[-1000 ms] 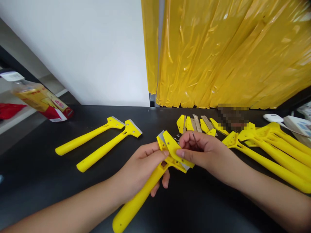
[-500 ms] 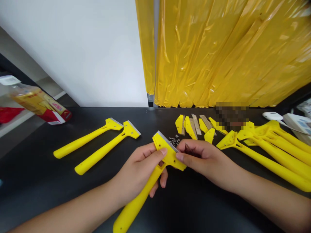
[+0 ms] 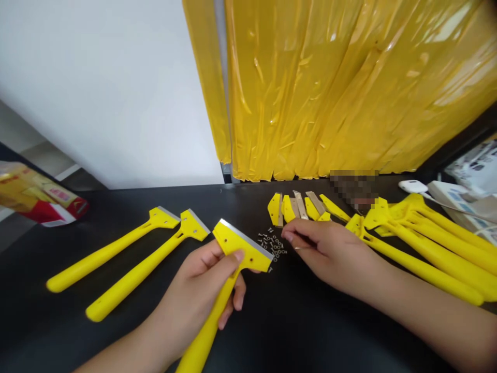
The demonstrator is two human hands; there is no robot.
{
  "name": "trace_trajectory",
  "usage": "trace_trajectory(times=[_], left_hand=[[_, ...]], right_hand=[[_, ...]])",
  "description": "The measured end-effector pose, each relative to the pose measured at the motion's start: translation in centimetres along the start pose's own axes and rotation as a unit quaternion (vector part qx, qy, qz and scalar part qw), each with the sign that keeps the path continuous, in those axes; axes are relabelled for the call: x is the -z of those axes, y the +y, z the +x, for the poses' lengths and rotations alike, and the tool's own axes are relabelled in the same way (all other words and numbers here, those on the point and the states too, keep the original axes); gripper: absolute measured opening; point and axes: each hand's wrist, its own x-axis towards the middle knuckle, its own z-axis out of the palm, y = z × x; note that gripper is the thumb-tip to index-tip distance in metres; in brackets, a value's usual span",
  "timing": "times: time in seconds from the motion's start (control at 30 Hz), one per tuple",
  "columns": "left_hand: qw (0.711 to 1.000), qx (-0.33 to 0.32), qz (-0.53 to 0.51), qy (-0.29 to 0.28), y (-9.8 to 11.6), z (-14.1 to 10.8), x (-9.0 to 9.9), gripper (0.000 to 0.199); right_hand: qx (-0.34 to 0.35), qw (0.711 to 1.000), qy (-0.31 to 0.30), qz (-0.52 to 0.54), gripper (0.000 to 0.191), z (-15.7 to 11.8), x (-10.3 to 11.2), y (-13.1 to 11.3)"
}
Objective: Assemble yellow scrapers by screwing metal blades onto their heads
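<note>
Head view, scraper (image 3: 245, 243) in left hand (image 3: 205, 277), screws (image 3: 276, 245) nearby

Soft, diffuse daylight-pale light falls on my left hand (image 3: 202, 277), with no hard shadows. The panel (image 3: 108, 93) is bright; the sheet (image 3: 310, 103) carries streaky glare. The table (image 3: 279, 321) reads dark with faint sheen. Wide-angle stretch bends the edges, the bottle (image 3: 42, 197) looks soft, and coarse pixels (image 3: 355, 189) mask one spot.

No lettering could be read anywhere. The bottle (image 3: 23, 189) at the left edge bore a printed label (image 3: 59, 194) with pinkish marks, too small and blurred to make out.
</note>
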Motion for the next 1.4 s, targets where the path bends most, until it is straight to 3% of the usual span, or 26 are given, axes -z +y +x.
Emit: trace_trajectory(times=[0.23, 0.37, 0.5, 0.57, 0.73, 1.4], left_hand=[[1.000, 0.016, -0.005, 0.010, 0.1, 0.2, -0.3, 0.031], [1.000, 0.000, -0.018, 0.025, 0.3, -0.1, -0.6, 0.026], [0.999, -0.007, -0.030, 0.019, 0.3, -0.3, -0.6, 0.024], [0.999, -0.014, -0.030, 0.013, 0.2, -0.4, -0.5, 0.024], [1.000, -0.017, -0.021, 0.007, 0.2, -0.5, -0.6, 0.024], [1.000, -0.009, -0.018, 0.000, 0.4, -0.3, -0.6, 0.024]], right_hand=[[0.114, 0.989, -0.058, -0.078, 0.015, -0.6, -1.6, 0.2], [0.084, 0.992, -0.037, -0.084, 0.014, -0.9, -1.4, 0.2], [0.041, 0.998, 0.010, -0.040, 0.033, -1.3, -1.0, 0.3], [0.033, 0.999, 0.016, -0.036, 0.030, -1.3, -0.9, 0.4], [0.088, 0.987, -0.040, -0.125, 0.010, -0.7, -1.2, 0.7], [0.135, 0.977, -0.043, -0.161, 0.011, -0.1, -2.3, 1.3]])
